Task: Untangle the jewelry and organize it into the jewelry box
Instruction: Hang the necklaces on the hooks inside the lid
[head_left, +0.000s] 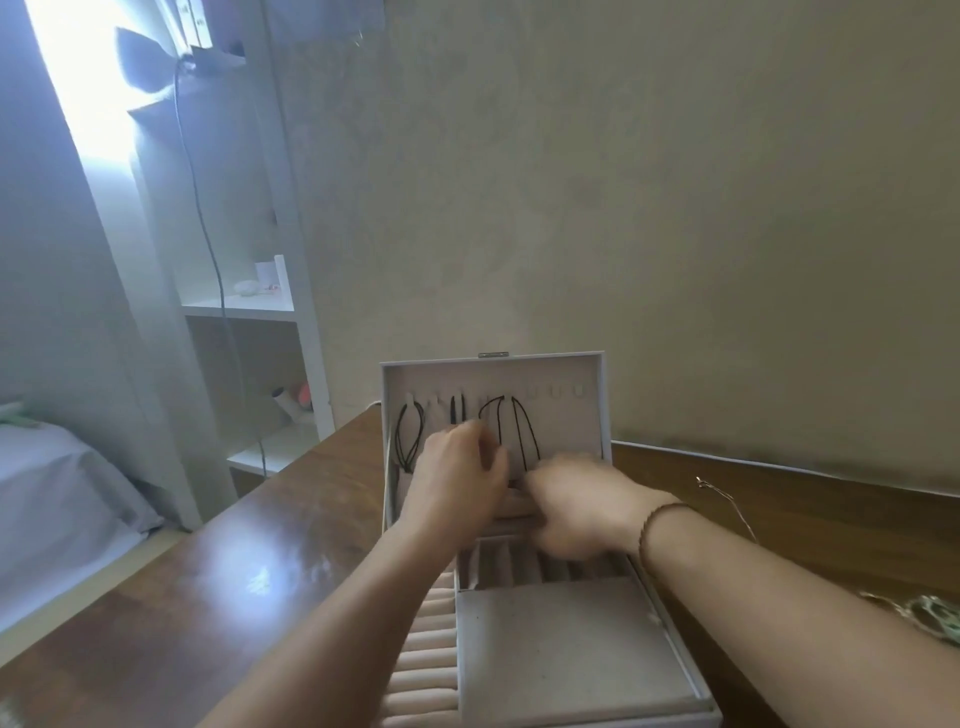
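A white jewelry box (571, 654) stands open on the wooden table, its lid (571, 374) upright. Several black cord necklaces (522, 431) hang from hooks inside the lid. My left hand (457, 473) is raised in front of the lid's lower middle, fingers up by the cords. My right hand (576, 504), with a thin bracelet on its wrist, is just to its right over the box's back compartments, fingers curled toward the lid's pocket. Both hands are motion-blurred, so what they hold is unclear. A thin silver chain (727, 504) lies on the table right of the box.
A green and silver jewelry piece (935, 618) lies at the right edge of the table (208, 582). The box's ring rolls (426, 660) and a flat grey tray fill the near part. A wall is close behind; white shelves (249, 312) and a bed are left.
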